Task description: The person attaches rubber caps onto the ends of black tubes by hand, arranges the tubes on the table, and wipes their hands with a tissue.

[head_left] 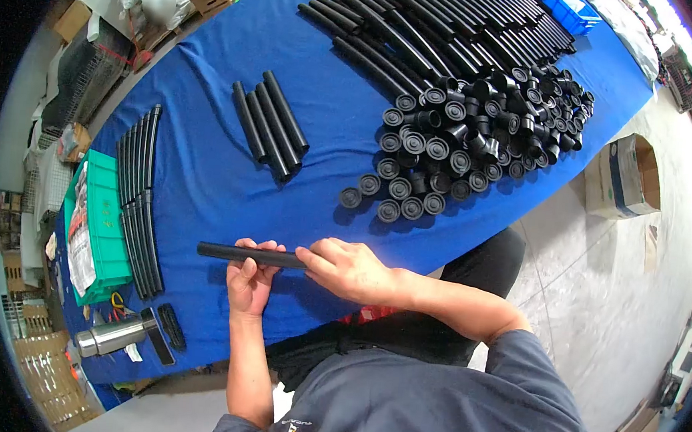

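A black tube (219, 250) lies level across both my hands above the blue cloth. My left hand (250, 283) grips it near the middle, with the thumb in front and the fingers behind. My right hand (352, 269) is closed around the tube's right end and covers it, so I cannot tell whether a cap is there. Beyond the hands, several loose black tubes (270, 124) lie side by side. To the right is a heap of round black caps (437, 148), some facing up and others on their sides.
Many black tubes (391, 26) are stacked at the back. On the left, more tubes (140, 194) lie in two rows beside a green crate (110, 232). A steel flask (111, 336) and a phone (162, 346) sit near the front left edge. A cardboard box (617, 179) stands on the floor.
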A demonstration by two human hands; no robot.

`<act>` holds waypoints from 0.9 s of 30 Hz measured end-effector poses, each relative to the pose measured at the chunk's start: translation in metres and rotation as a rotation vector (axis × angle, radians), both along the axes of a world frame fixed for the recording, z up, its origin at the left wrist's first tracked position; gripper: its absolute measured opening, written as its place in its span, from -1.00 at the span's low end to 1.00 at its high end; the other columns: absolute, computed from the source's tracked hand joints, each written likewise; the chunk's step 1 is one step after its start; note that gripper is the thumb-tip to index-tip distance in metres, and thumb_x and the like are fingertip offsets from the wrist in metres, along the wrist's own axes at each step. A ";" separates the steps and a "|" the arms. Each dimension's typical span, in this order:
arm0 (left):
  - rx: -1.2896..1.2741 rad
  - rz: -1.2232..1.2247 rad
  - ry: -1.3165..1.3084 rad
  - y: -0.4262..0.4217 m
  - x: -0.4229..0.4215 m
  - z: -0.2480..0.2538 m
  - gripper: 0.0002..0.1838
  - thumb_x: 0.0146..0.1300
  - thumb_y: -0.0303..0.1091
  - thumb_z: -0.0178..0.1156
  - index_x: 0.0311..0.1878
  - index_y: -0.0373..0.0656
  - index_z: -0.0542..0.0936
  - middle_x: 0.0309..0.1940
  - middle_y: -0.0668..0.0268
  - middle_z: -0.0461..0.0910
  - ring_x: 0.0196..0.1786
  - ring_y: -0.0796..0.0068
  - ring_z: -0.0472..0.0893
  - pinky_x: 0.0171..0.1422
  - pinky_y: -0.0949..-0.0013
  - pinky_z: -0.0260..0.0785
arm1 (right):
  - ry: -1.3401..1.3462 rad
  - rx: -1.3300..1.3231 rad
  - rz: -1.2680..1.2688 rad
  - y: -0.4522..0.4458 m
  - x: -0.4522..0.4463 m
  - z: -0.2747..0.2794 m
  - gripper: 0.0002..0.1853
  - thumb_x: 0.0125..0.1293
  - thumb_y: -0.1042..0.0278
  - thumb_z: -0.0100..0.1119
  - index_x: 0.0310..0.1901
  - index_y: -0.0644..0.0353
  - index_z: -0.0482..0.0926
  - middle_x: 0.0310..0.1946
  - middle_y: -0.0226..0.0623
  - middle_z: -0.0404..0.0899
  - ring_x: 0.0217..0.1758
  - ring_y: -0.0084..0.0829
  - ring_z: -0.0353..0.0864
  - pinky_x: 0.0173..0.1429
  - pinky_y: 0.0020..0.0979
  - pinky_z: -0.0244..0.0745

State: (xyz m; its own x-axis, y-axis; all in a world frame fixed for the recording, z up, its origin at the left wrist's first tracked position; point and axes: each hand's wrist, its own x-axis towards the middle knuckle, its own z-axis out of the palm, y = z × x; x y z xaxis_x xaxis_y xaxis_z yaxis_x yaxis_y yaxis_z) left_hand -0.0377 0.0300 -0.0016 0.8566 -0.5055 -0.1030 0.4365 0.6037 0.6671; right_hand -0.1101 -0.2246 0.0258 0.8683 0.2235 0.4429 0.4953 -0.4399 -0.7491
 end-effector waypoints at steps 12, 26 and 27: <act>0.014 0.012 -0.006 -0.002 0.000 0.002 -0.60 0.35 -0.39 0.41 0.15 -0.23 0.47 0.16 -0.15 0.64 0.28 -0.12 0.63 0.37 -0.05 0.59 | 0.159 0.094 -0.036 0.001 0.001 0.008 -0.65 0.32 0.24 0.38 0.00 0.32 0.62 -0.25 0.05 0.67 -0.13 0.03 0.71 -0.16 -0.09 0.60; 0.065 0.023 0.004 -0.010 -0.004 0.009 -0.57 0.33 -0.37 0.42 0.18 -0.22 0.48 0.14 -0.13 0.65 0.26 -0.11 0.65 0.27 0.00 0.67 | 0.844 0.355 0.091 -0.010 0.008 0.031 -0.64 0.37 0.18 0.37 0.01 0.31 0.65 -0.36 0.00 0.67 -0.29 -0.10 0.74 -0.27 -0.21 0.59; 0.081 0.030 0.007 -0.012 -0.003 0.012 -0.57 0.33 -0.37 0.42 0.18 -0.21 0.48 0.14 -0.13 0.65 0.26 -0.12 0.65 0.27 0.00 0.67 | 0.569 0.204 0.029 -0.007 0.007 0.021 -0.63 0.37 0.19 0.37 0.05 0.30 0.65 -0.36 -0.03 0.68 -0.31 -0.17 0.73 -0.25 -0.23 0.59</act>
State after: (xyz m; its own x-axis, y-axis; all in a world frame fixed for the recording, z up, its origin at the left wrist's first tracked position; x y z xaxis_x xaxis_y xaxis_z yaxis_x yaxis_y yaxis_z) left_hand -0.0406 0.0182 0.0101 0.8702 -0.4697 -0.1490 0.4243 0.5605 0.7112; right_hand -0.1030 -0.2312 0.0465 0.9763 0.2102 -0.0524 0.0023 -0.2518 -0.9678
